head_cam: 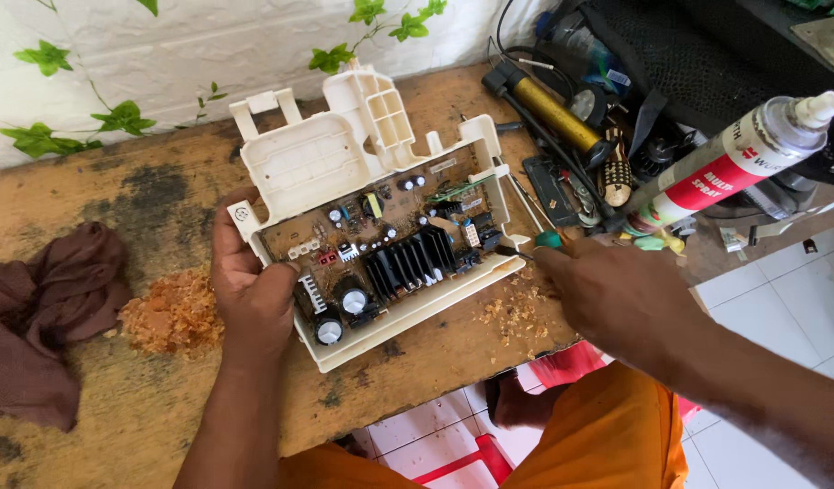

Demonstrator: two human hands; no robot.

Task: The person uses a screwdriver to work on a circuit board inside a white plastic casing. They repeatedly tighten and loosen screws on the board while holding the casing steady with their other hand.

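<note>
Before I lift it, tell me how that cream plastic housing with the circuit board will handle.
The cream housing looks rigid, so it probably lifts flat without flexing. The black heatsink and capacitors sit toward the near edge, so it may feel heavier there. The left hand grips that corner; the exposed parts look fragile, so hold the rim.

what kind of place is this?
Likely a small home repair bench: a worn wooden table holds an opened circuit board in its cream plastic housing, with a tool pile and a spray can alongside.
</note>
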